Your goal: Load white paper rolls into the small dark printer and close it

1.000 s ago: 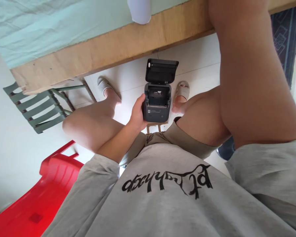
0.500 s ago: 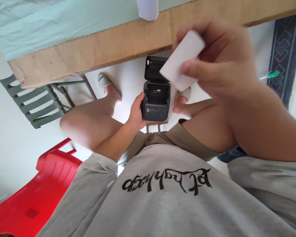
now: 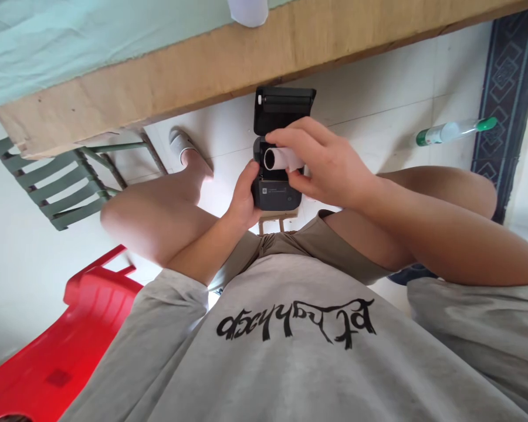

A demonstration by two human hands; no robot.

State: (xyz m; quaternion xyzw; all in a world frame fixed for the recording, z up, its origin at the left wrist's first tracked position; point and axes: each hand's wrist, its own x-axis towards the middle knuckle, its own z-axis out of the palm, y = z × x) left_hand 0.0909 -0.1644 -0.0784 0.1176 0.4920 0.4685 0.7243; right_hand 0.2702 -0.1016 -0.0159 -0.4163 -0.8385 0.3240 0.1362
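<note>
The right hand point(image 3: 328, 161) grasps a white cylindrical paper roll point(image 3: 286, 158) at the open, boxy black plastic printer point(image 3: 276, 198) gripped by the left hand point(image 3: 245, 200).

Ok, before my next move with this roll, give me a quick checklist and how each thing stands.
1. Lid up: ok, swung open.
2. Printer steady: ok as far as the grip shows; the left hand holds its side.
3. Roll gripped: ok, between the right hand's thumb and fingers.
4. Roll over the bay: ok, core end facing left.
5. Bay bare beneath: cannot tell, mostly covered.
6. Paper's loose end: cannot tell.
</note>
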